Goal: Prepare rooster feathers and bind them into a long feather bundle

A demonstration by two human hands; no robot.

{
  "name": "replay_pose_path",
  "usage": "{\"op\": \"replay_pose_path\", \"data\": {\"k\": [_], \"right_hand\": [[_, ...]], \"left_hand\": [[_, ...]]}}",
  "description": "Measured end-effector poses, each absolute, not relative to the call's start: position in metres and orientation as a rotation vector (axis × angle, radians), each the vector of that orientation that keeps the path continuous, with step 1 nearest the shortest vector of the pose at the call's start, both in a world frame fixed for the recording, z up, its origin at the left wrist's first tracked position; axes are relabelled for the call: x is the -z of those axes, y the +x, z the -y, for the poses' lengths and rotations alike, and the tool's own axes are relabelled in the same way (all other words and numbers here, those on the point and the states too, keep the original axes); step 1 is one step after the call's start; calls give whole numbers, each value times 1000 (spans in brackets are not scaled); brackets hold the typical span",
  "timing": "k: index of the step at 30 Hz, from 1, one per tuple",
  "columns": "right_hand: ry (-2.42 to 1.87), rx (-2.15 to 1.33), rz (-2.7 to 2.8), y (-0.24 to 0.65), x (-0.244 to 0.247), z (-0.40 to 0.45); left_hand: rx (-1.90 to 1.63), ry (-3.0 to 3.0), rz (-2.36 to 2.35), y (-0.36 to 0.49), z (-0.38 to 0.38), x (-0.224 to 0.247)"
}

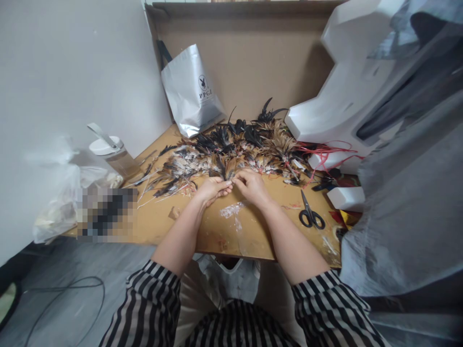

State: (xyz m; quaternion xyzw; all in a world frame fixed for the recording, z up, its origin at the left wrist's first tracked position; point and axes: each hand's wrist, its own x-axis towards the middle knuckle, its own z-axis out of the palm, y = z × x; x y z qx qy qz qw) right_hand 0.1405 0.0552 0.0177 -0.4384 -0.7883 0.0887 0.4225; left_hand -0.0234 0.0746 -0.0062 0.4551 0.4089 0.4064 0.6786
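Observation:
My left hand (214, 189) is closed in a pinch around the lower ends of a small bunch of brown and black feathers (227, 168), which stands upright above the fingertips. Against it, my right hand (252, 186) pinches at the base of the same bunch, its thumb and forefinger meeting the left fingertips. Any thread between the fingers is too small to make out. Just beyond both hands lies a wide heap of loose and bundled feathers (188, 156), black, brown and pale. Black-handled scissors (310, 212) lie partly spread on the table to the right of my right hand.
A silver bag (190, 91) leans at the back of the brown table (213, 236). On the left stand a lidded cup (117, 156) and a plastic bag (58, 212). Red string (331, 153) hangs by a white bulky object (318, 115) and grey cloth (405, 193) on the right.

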Motion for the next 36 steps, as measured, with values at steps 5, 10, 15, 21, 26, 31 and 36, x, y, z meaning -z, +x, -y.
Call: {"op": "replay_pose_path", "data": {"k": [5,10,15,21,26,31,36], "right_hand": [[-1117,-206,1994,139,-15,-55],[-1158,-216,1981,139,-13,-56],[-1196,-211,2039,145,-16,-58],[-1150,-110,2168,147,-25,-51],[-1076,-11,2329,137,-28,-40],[-1030,-68,2353,135,-27,-43],[-1119,-257,2246,143,-24,-52]], "left_hand": [[-856,1186,-970,-24,-73,6],[-841,1248,-978,-23,-72,7],[-909,1260,-1050,-23,-74,6],[-687,1453,-1031,-24,-71,2],[-539,1570,-966,-24,-69,2],[-533,1628,-986,-22,-67,2],[-613,1673,-1037,-20,-64,0]]}}
